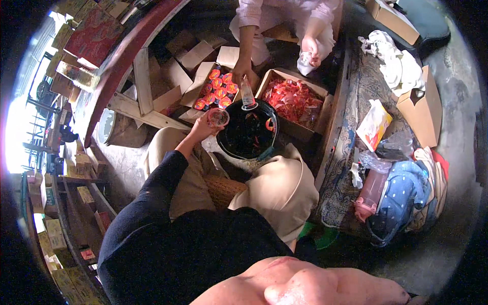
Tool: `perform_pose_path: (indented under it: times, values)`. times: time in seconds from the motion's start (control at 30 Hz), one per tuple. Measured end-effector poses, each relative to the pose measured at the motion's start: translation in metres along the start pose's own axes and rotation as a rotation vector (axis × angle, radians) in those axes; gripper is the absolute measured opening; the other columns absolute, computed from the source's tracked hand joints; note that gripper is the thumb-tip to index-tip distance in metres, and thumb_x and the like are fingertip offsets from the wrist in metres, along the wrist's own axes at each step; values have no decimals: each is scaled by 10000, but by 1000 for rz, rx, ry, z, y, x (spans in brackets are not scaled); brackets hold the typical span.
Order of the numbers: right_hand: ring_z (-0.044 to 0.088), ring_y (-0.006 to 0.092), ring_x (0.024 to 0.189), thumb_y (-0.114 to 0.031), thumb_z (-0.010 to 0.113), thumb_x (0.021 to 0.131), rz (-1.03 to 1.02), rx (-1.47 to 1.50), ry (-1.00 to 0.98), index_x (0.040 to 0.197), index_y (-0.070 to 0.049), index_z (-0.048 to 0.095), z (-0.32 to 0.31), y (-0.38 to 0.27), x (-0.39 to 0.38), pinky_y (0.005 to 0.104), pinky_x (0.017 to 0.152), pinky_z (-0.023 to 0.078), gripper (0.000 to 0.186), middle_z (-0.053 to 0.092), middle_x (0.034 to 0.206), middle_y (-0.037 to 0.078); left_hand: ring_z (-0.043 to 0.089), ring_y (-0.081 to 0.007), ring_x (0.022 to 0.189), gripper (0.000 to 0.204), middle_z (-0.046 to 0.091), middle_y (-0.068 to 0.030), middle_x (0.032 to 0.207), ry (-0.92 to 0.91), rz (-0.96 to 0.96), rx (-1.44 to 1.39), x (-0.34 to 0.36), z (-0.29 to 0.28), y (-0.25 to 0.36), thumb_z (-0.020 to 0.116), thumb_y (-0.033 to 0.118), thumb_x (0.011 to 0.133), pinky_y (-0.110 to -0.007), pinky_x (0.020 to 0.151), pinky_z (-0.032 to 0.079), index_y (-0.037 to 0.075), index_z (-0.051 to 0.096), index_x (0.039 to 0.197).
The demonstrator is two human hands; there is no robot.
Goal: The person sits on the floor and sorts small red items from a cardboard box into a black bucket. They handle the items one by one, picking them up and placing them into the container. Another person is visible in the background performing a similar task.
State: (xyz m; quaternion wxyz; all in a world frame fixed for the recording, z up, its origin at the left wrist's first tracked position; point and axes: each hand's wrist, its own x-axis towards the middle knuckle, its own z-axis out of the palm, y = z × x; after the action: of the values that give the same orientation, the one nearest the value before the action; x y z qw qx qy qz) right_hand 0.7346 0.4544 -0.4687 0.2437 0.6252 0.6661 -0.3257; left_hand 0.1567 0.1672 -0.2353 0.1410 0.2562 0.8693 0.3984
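Note:
My left hand [202, 127] is closed round a clear round plastic cup [218, 118] with a reddish rim, held at the left edge of a black bucket [221, 140]. The bucket's inside is dark, with a few red and orange bits showing. My right hand is out of view. Across from me, a person's hand [242, 71] holds a clear cup-like container [247, 93] tilted over the bucket's far rim. That person's other hand [310, 48] is raised beside a whitish thing I cannot make out.
Behind the bucket stand a carton [190, 99] of red-and-orange round pots and a carton [329, 104] of crumpled red wrappers. A patterned bench [338, 195] at the right carries a pink bottle [372, 188] and a blue dotted bag [401, 195]. A white wooden frame [145, 84] stands left.

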Motion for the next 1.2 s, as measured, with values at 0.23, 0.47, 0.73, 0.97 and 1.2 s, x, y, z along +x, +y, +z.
perform_pose_path:
  times: [0.23,0.47,0.73,0.97,1.2]
  values:
    - [623,340,945,-197,564,869,-7,-10,-27,931,-11,667,3,3,3,434,832,495,222,654,962,174,609,-122,987,695,654,-26,1106,22,63,46,2,1,-15,874,229,687,-306,862,503,110,536,1282]
    - [629,342,950,-208,562,865,-19,-24,-55,920,-14,679,4,7,3,434,830,499,233,664,959,175,596,-132,1022,691,647,-51,1128,6,79,18,-1,-1,-8,872,241,686,-311,883,489,93,538,1272]
    - [637,344,957,-219,560,860,-39,-46,-79,908,-17,693,-7,22,-13,434,827,502,246,676,955,176,602,-148,1048,627,648,-64,1129,-81,-172,-187,-3,-5,32,853,242,708,-333,918,479,80,553,1234]
    - [643,347,962,-229,558,856,-61,-74,-89,897,-20,705,-29,52,-51,433,824,505,259,686,952,177,608,-153,1057,646,648,-72,1152,-103,90,-252,31,-1,12,852,250,708,-323,927,475,78,545,1249]
    - [650,349,968,-240,557,852,-153,-141,-128,887,-23,718,-69,89,-101,433,821,509,272,696,949,178,595,-165,1095,714,639,-71,1178,-230,118,-256,51,-26,65,851,173,700,-323,959,463,65,498,1312]
